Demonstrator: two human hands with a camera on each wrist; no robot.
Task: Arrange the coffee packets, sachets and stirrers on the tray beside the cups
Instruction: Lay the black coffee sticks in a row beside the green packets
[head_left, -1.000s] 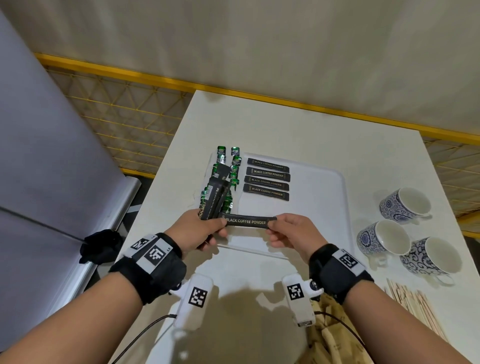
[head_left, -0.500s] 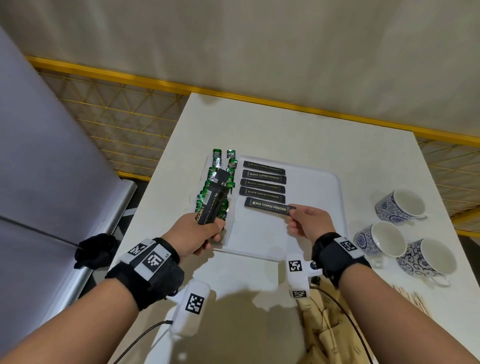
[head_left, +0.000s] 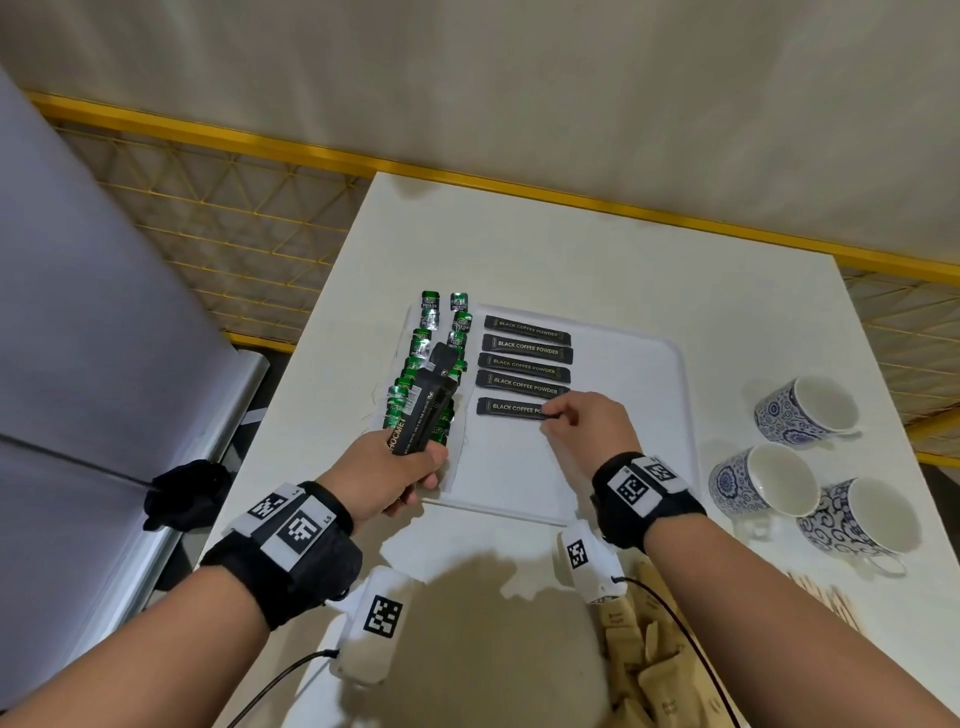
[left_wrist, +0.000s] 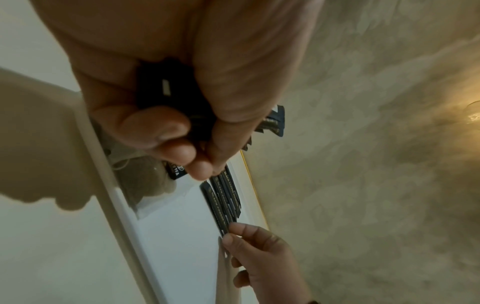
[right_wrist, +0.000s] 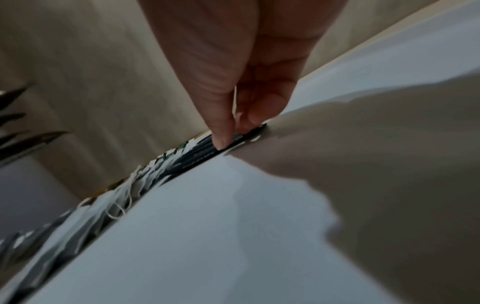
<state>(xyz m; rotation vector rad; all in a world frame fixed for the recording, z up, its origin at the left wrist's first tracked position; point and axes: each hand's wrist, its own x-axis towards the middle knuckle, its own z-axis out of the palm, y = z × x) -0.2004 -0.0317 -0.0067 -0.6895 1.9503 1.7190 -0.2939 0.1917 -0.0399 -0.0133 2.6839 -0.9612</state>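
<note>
— Fingers first: what is the right hand (head_left: 584, 423) doing?

— Its thumb and forefinger pinch the right end of the fifth black coffee powder packet (head_left: 514, 408), which lies flat on the white tray (head_left: 623, 364) as the nearest in a column of five.

— And the left hand (head_left: 387, 467)?

— Fingers curled round a bundle of black coffee packets (head_left: 423, 410), held upright over the tray's left edge, above the green tea sachets (head_left: 431, 332) lined along that side.

— How far along would you say it is?

— Partway, I judge. Tea sachets look laid out, five coffee packets are down, but the bundle in the left hand has yet to be placed. The right half of the tray is bare.

— What else is left?

— Brown sachets (head_left: 649, 654) sit in a heap on the desk (head_left: 519, 244) at the near edge, and wooden stirrers (head_left: 826, 603) lie near right, off the tray. Three blue-patterned cups (head_left: 810, 462) stand on the desk, right of the tray.
</note>
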